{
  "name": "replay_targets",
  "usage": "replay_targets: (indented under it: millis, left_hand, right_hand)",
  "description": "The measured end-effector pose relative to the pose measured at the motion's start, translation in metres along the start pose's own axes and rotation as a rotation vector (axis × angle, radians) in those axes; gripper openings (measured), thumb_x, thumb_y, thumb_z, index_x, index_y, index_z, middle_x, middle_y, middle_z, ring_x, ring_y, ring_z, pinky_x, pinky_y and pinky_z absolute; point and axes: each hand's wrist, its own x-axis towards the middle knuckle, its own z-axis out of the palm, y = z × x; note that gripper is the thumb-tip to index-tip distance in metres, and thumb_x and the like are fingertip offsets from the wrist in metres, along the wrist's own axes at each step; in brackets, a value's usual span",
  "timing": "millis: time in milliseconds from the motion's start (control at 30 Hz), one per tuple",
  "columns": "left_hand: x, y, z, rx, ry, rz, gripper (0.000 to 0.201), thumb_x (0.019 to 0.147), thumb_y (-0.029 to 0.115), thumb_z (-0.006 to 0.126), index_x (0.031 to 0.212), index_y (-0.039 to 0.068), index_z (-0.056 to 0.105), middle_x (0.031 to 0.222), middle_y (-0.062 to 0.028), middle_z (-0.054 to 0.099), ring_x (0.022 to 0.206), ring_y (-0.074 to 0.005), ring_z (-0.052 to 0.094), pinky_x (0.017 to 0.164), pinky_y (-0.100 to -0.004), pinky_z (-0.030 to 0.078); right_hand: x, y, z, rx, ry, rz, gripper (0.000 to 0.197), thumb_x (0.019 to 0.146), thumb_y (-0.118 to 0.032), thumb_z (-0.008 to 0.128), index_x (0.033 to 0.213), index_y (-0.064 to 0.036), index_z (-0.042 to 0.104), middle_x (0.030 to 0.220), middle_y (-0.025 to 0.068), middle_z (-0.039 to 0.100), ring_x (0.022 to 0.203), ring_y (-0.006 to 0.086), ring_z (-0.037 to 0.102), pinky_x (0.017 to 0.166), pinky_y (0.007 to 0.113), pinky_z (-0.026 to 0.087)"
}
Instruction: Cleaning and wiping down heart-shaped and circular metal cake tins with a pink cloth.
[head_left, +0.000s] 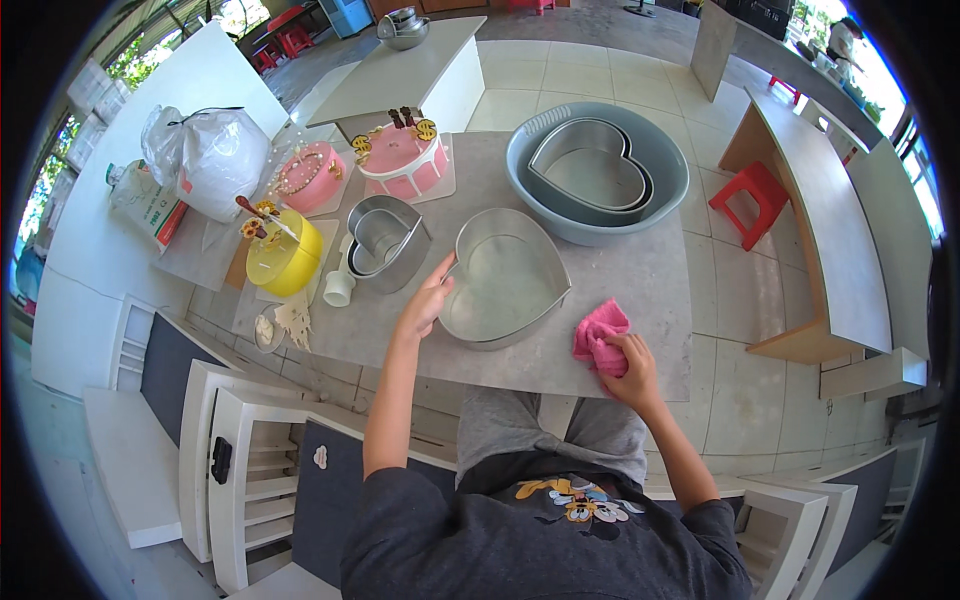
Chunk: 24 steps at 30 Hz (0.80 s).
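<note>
A large heart-shaped metal cake pan (pixel 505 275) rests on the grey table in front of me. My left hand (pixel 430 300) grips its left rim, fingers against the wall. To the right, my right hand (pixel 630 370) is closed on a crumpled pink cloth (pixel 602 335) lying near the table's front edge. Smaller heart-shaped pans (pixel 400 262), one inside another, stand left of the big pan. Behind it on the right, a blue-grey plastic basin (pixel 668 190) holds more nested heart-shaped pans (pixel 585 172).
Along the table's left side stand a yellow cake (pixel 285 255), a pink beaded cake (pixel 312 178) and a pink-and-white cake (pixel 405 160). Near them are a white cup (pixel 338 288), a small bowl (pixel 268 332) and a full plastic bag (pixel 215 165). A red stool (pixel 752 200) stands at right.
</note>
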Motion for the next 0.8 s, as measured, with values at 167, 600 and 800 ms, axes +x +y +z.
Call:
replay_targets:
  millis: [167,600,800]
  left_hand:
    - [-0.016,-0.003,-0.001,-0.025,-0.036,-0.056,0.046,0.091,0.019,0.041,0.134,0.005,0.032,0.134,-0.0108,0.037,0.124,-0.0207,0.035,0.098,-0.0288,0.030]
    - [-0.051,0.011,0.022,-0.312,-0.066,-0.036,0.055,0.089,0.033,0.046,0.132,0.001,0.032,0.127,-0.0139,0.044,0.115,-0.0203,0.044,0.095,-0.0308,0.034]
    - [-0.071,0.050,0.042,-0.297,0.093,0.395,0.060,0.087,0.037,0.049,0.133,0.002,0.031,0.130,-0.0140,0.038,0.120,-0.0215,0.037,0.098,-0.0323,0.030]
  right_hand:
    - [0.018,0.005,0.011,0.584,0.176,0.363,0.035,0.067,-0.004,0.069,0.098,-0.0008,0.052,0.092,0.0109,0.060,0.082,0.0199,0.059,0.070,0.029,0.050]
    - [0.048,-0.021,0.027,1.435,0.283,0.628,0.025,0.074,-0.001,0.056,0.098,0.0051,0.055,0.087,0.0072,0.060,0.073,0.0107,0.058,0.063,0.021,0.047]
    - [0.079,-0.092,-0.045,1.117,0.555,0.330,0.036,0.074,-0.002,0.054,0.108,0.0020,0.046,0.099,0.0096,0.055,0.086,0.0126,0.056,0.073,0.024,0.046]
